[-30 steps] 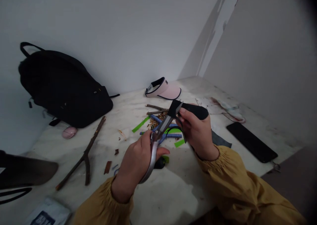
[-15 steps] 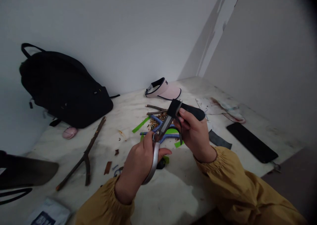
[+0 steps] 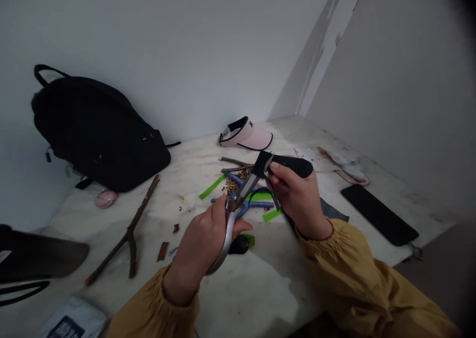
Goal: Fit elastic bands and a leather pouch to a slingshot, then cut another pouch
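My left hand point(image 3: 203, 244) is wrapped round the silver handle of a pair of metal scissors point(image 3: 241, 192), whose blades point up and to the right. In the fingers of my right hand point(image 3: 299, 194) is a black strip point(image 3: 295, 164) of leather-like material. The far end of the strip lies across the blades near their tips, and a thin black piece curls down beside my right fingers. Beneath the scissors on the table point(image 3: 260, 283) lies a blue forked stick point(image 3: 260, 204), partly covered, among green strips point(image 3: 212, 187) and wood shavings point(image 3: 230, 185).
A brown forked branch point(image 3: 130, 231) and a black backpack point(image 3: 98, 135) are on the left, with a pink rounded object point(image 3: 105, 198) near the bag. A pink visor point(image 3: 255, 137) sits by the back wall. On the right rests a black phone point(image 3: 379, 214).
My right hand has shifted slightly right with the black strip, and my left hand slightly left and down with the scissors. The thin black piece has swung a little to the right.
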{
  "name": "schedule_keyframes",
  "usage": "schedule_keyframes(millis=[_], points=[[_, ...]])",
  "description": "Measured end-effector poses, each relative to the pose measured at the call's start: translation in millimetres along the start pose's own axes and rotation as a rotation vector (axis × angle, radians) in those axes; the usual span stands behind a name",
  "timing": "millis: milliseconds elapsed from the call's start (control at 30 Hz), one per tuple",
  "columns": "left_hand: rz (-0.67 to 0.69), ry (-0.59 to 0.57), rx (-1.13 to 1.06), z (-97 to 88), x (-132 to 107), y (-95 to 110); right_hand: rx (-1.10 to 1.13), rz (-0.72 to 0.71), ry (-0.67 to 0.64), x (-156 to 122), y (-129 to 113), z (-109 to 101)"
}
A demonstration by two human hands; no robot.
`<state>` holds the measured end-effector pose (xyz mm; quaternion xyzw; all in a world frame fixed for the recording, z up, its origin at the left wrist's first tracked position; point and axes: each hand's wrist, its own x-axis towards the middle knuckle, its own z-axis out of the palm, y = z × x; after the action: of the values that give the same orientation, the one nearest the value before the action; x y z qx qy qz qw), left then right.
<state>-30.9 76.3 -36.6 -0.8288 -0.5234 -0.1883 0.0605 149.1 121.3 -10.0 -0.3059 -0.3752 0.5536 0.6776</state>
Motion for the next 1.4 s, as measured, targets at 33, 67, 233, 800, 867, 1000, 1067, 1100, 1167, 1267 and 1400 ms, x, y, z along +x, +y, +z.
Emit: schedule_keyframes(millis=[33,67,233,800,867,1000,1067,1100,1167,1267,1400], points=[[-0.002,-0.016,-0.008,-1.1,0,-1,-0.003,-0.003,-0.004,0,-1,0],[-0.005,-0.034,-0.016,-2.4,0,-2,-0.004,-0.003,-0.009,1,-1,0],[-0.030,-0.157,-0.009,-10.5,1,-7,-0.022,-0.008,-0.057,4,-2,-5],[-0.019,-0.302,-0.033,-24.2,4,-17,-0.227,0.002,-0.130,10,-7,-23],[-0.013,-0.291,-0.037,-23.1,4,-17,-0.231,-0.005,-0.131,10,-7,-23],[-0.022,-0.299,-0.032,-21.4,4,-17,-0.200,-0.001,-0.126,9,-3,-20],[-0.039,-0.315,-0.028,-21.4,5,-17,-0.142,0.001,-0.109,8,0,-17],[-0.047,-0.318,-0.027,-21.5,5,-16,-0.111,0.000,-0.098,7,1,-15],[-0.050,-0.311,-0.028,-22.0,5,-16,-0.066,-0.004,-0.073,6,4,-13],[-0.040,-0.297,-0.015,-22.8,5,-18,-0.071,0.000,-0.061,5,3,-12],[-0.008,-0.296,0.011,-24.6,4,-22,-0.140,0.031,-0.093,7,-1,-17]])
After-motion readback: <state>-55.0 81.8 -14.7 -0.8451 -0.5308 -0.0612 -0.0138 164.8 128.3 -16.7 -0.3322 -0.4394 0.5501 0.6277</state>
